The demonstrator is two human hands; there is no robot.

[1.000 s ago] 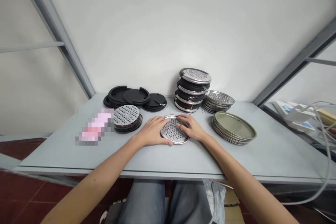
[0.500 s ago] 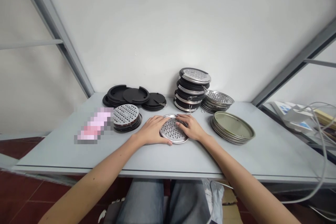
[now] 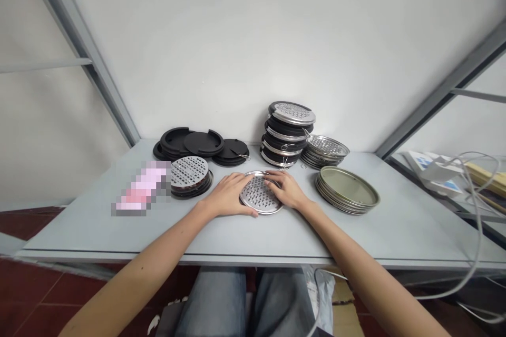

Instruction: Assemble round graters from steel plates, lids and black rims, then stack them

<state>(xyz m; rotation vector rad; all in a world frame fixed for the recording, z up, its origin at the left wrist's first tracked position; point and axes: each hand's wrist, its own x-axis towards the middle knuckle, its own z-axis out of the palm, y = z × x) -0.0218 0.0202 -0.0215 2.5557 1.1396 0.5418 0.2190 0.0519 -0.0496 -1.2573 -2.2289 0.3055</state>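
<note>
A round perforated metal disc (image 3: 261,196) with a shiny rim lies flat on the table in front of me. My left hand (image 3: 233,195) cups its left edge, fingers over the far rim and thumb along the near rim. From the right, my right hand (image 3: 288,189) grips the opposite edge, with the thumb resting over the perforated surface. Parts of the rim are hidden under both hands. Left of my left hand stands a short stack of perforated discs (image 3: 189,171). To the right of my right hand is a stack of olive-green round plates (image 3: 348,186).
Black round holders (image 3: 203,144) lie at the back left. A tall stack of black and silver discs (image 3: 290,114) with wire loops stands at the back, beside shiny perforated plates (image 3: 327,146). A white cable (image 3: 479,231) hangs at the right. A pixelated pink item (image 3: 142,189) lies left.
My view has shifted very slightly. Both hands stay on the metal disc in nearly the same position.
</note>
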